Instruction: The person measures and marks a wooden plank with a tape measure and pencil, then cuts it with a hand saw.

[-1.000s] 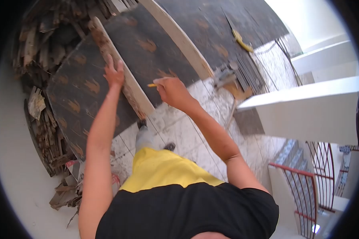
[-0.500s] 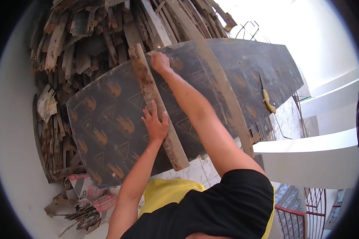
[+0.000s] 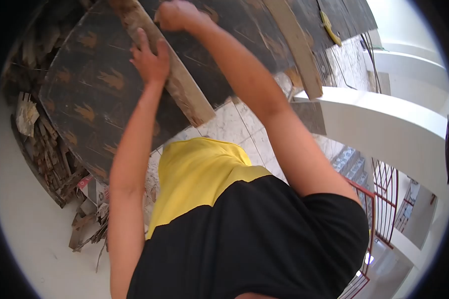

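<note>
Spread fingers of my left hand (image 3: pixel 152 60) press flat on a wooden plank (image 3: pixel 187 97) that lies across a dark printed board (image 3: pixel 97 74). Just right of the plank, near the top edge of the view, my right hand (image 3: pixel 177 16) is closed low over the board; what it holds is hidden by the fingers. A second, longer plank (image 3: pixel 297 42) crosses the board farther right. Beyond it lies a tool with a curved yellow handle (image 3: pixel 329 29).
Scrap wood (image 3: pixel 50 149) is piled at the left by the wall. Tiled floor (image 3: pixel 239 124) shows below the board. At the right are a white curved ledge (image 3: pixel 384 114), a red metal railing (image 3: pixel 371 209) and blue-patterned stairs (image 3: pixel 351 167).
The view has tilted down, so the board, planks and hands appear higher and farther left. My left hand is still on the plank, and my right hand is still closed beside it.
</note>
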Demonstrator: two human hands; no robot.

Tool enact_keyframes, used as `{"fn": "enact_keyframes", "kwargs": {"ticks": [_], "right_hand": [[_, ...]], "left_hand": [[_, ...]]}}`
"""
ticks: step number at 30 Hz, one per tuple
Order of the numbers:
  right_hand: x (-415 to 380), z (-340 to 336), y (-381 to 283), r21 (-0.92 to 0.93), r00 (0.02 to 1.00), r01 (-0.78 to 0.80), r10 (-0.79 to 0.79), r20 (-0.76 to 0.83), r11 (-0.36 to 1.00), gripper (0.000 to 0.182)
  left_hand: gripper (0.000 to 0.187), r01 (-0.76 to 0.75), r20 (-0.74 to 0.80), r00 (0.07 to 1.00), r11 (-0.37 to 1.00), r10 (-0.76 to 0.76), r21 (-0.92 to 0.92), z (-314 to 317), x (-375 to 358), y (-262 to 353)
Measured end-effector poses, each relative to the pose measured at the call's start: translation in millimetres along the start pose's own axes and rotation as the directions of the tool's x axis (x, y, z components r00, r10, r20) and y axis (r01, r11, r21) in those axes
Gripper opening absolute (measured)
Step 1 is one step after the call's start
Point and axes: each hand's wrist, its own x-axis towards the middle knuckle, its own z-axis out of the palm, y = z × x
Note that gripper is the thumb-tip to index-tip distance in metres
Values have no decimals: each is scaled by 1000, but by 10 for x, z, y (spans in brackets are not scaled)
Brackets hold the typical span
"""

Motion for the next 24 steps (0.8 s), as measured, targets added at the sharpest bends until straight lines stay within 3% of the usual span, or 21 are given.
{"fn": "enact_keyframes", "kwargs": {"ticks": [1, 2, 3, 9, 10, 11, 13, 14, 15, 17, 19, 21, 24], "right_hand": [[-491, -16, 9, -7, 999, 24, -24, 48, 1000, 23], [-992, 58, 21, -2, 996, 83, -83, -31, 997, 15], [-1470, 83, 0, -69, 997, 71, -71, 8, 995, 13], [-3904, 354, -2, -8, 952, 111, -104, 288, 994, 8], [-4091, 432, 45, 9, 948, 27, -29, 318, 1000, 8], [-4183, 457, 98, 15, 939, -43, 35, 343, 999, 9], [-4193, 373, 58, 118, 969, -176, 150, 198, 977, 10], [-4124, 263, 10, 274, 981, -191, 174, 87, 943, 10], [-4025, 191, -60, 258, 990, -136, 126, 57, 956, 10], [-3812, 61, -174, 745, 959, -126, 274, -78, 655, 9], [-3506, -58, -234, 777, 956, -78, 268, -119, 624, 12], [-3185, -100, -271, 901, 949, -40, 298, -101, 432, 10], [-2527, -341, -433, 931, 934, 67, 307, -185, 359, 14]], "left_hand": [[79, -4, 13, 1000, 1000, 4, -8, 3, -3, 4], [79, 12, 15, 1000, 1000, -12, 8, -8, -1, 21], [79, 22, 13, 1000, 999, -22, 25, -10, 8, 22], [78, 1, 30, 1000, 998, -3, 66, 19, 50, -34], [79, -27, 24, 999, 998, 26, 55, 25, 68, -47], [79, -49, -1, 999, 998, 49, 44, 65, 48, -17], [79, 20, 56, 998, 997, -24, 69, 22, 90, -36], [75, 32, -18, 999, 987, -30, 156, 3, 87, 39], [71, 60, -86, 996, 968, -40, 243, 6, 21, 122], [65, 24, -146, 989, 949, 23, 314, 8, -4, 146], [62, -28, -112, 992, 958, 62, 285, -64, -33, 224], [60, -14, -111, 993, 975, 39, 220, -97, -50, 260], [58, 1, -94, 996, 993, 11, 120, -104, -52, 255]]}}
